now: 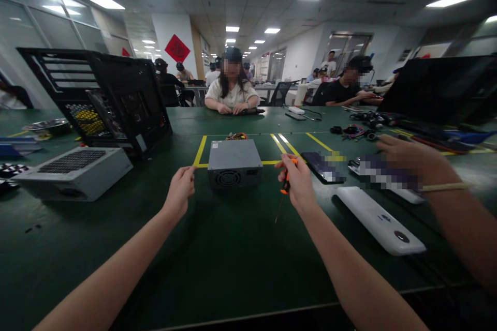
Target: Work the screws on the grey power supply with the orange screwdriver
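My right hand [297,178] is closed around the orange and black handle of a screwdriver [285,183]. Its thin shaft points down toward the green table. To the left, my left hand [181,190] is closed with the fingertips pressed together; whether anything small is in them I cannot make out. A grey computer power supply [235,159] sits between and slightly beyond my hands, its fan grille and socket facing me and coloured cables behind it. Neither hand touches it.
A black computer case [116,98] and a second power supply [77,173] stand at left. At right lie a phone [322,167], a white power bank [378,220] and loose cables [357,132]. Another person's hand [415,160] reaches in there. Someone sits across the table [233,248].
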`<state>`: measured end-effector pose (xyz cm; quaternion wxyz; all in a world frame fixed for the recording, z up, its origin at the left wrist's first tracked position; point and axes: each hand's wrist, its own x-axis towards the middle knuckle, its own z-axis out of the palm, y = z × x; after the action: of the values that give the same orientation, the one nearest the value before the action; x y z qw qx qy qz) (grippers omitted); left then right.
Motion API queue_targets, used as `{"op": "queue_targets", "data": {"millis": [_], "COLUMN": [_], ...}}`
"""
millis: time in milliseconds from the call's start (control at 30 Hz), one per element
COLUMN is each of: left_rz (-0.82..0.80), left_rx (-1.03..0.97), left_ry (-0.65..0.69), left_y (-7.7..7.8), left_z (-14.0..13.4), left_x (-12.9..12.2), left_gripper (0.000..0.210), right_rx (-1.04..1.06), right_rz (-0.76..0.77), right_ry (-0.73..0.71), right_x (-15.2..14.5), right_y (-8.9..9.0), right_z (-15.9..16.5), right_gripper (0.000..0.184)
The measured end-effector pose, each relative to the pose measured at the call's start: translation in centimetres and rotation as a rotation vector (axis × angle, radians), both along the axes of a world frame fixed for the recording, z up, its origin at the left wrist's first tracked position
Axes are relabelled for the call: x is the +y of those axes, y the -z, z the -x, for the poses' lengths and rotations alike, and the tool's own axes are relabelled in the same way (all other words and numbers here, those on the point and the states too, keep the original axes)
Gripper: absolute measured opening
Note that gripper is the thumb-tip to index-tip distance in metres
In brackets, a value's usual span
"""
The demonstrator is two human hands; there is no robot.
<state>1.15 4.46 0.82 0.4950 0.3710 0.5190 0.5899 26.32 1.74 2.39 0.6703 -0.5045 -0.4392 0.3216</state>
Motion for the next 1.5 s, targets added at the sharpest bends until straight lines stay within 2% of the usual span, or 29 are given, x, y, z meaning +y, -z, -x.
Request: {"op": "queue_targets", "data": {"millis": [33, 133, 267, 333, 433, 533, 633, 767, 933, 1033, 1100, 1200, 1300, 1433, 1500], "left_rz": [0.122, 0.296, 0.4, 0.415, 0.35, 0.275, 0.225, 0.158, 0.113, 0.067, 0.007, -0.125, -0.186, -0.213, -0.196], "left_rx": [-0.192, -0.346, -0.543, -0.591, -0.55, -0.51, -0.495, -0.521, -0.559, -0.527, -0.434, -0.2, -0.037, 0.062, 0.049], "left_ry": [0.04, 0.112, 0.131, 0.167, 0.275, 0.342, 0.354, 0.386, 0.375, 0.422, 0.479, 0.523, 0.545, 0.597, 0.615], "left_y": [-0.2, -0.6, -0.8, -0.7, -0.3, 0.0, 0.0, -0.1, -0.5, -0.7, -0.8, -0.6, -0.3, -0.4, -0.5], "left_z": [-0.2, -1.3, -2.3, -2.4, -2.2, -1.9, -1.6, -1.2, -0.9, -0.8, -0.6, -0.5, -0.8, -1.4, -1.6], "left_x": [-0.9, -3.1, -4.7, -5.0, -5.1, -5.0, -5.0, -5.0, -5.2, -5.2, -5.1, -5.2, -5.8, -6.8, -7.1], "left_gripper": [0.012, 0.011, 0.017, 0.025, 0.04, 0.034, 0.029, 0.03, 0.032, 0.033, 0.034, 0.036, 0.042, 0.05, 0.052], "right_rx": [0.003, -0.062, -0.212, -0.318, -0.542, -0.66, -0.661, -0.572, -0.509, -0.539, -0.48, -0.248, -0.068, -0.064, -0.096], "right_rz": [-0.05, -0.195, -0.217, -0.199, -0.194, -0.186, -0.232, -0.382, -0.619, -0.675, -0.659, -0.568, -0.469, -0.434, -0.433], "right_ry": [0.03, 0.056, -0.005, 0.025, 0.14, 0.155, 0.125, 0.119, 0.002, -0.037, 0.017, 0.12, 0.093, 0.061, 0.045], "right_x": [-0.5, -2.0, -3.0, -3.2, -3.5, -3.8, -4.2, -5.0, -6.5, -7.2, -7.3, -6.9, -6.4, -6.2, -6.5], "right_y": [-0.4, -1.2, -1.0, -0.8, -0.9, -1.1, -1.0, -0.6, -0.5, -0.7, -1.1, -1.6, -1.9, -1.8, -1.8], "right_z": [0.2, 1.4, 2.9, 3.1, 3.1, 3.0, 3.3, 4.3, 5.7, 6.1, 6.1, 5.8, 5.5, 5.5, 5.7], "right_gripper": [0.023, 0.017, 0.015, 0.016, 0.02, 0.02, 0.017, 0.009, 0.024, 0.025, 0.019, 0.007, 0.008, 0.01, 0.009]}}
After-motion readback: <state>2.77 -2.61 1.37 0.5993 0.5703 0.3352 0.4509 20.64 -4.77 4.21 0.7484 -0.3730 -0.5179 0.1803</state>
